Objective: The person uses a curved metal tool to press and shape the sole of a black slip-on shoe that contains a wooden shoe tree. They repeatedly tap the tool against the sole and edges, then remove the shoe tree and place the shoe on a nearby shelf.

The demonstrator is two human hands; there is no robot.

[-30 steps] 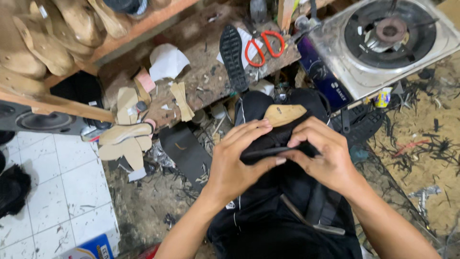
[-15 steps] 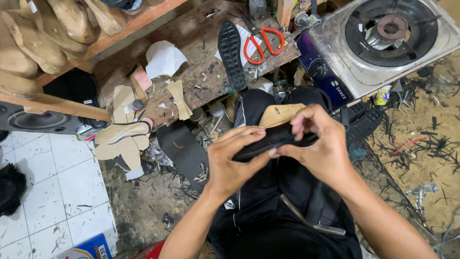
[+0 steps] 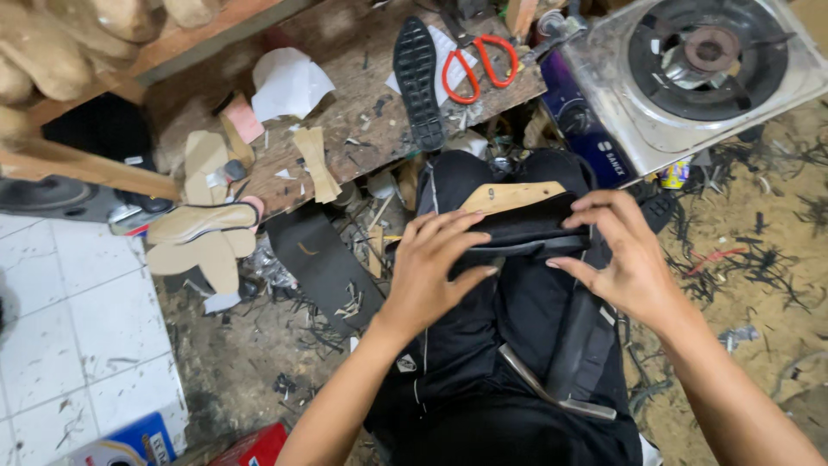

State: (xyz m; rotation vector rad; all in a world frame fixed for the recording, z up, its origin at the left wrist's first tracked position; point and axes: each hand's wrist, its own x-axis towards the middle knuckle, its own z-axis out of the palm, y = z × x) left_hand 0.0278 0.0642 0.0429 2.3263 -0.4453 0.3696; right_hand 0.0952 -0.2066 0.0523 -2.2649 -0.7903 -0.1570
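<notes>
While it lies across the lap, the work piece runs left to right, and both hands meet it from the near side.

Work piece: black shoe upper (image 3: 526, 233) stretched over a wooden last (image 3: 509, 197); long axis left-right, pale wood showing along its far edge.
Position: on the black-trousered knees, centre of the scene, just near of the workbench (image 3: 345, 112).
Left hand (image 3: 431, 267): laid flat over the left end, fingers spread and pressing down on the black material; grasping it, not clenched.
Right hand (image 3: 625, 259): at the right end, fingertips hooked on the far edge, thumb reaching in from below; palm loose and mostly off the piece.
Nearer hand: left sits fully on it; right only touches by the fingertips.
Lap: black strap (image 3: 573, 345) hanging down the right thigh.
Bench, far: black rubber outsole (image 3: 417, 82), red-handled scissors (image 3: 479, 65), white paper scraps.
Far right: single-burner gas stove (image 3: 699, 69).
Left: tan insole cut-outs (image 3: 203, 229), white floor tiles.
</notes>
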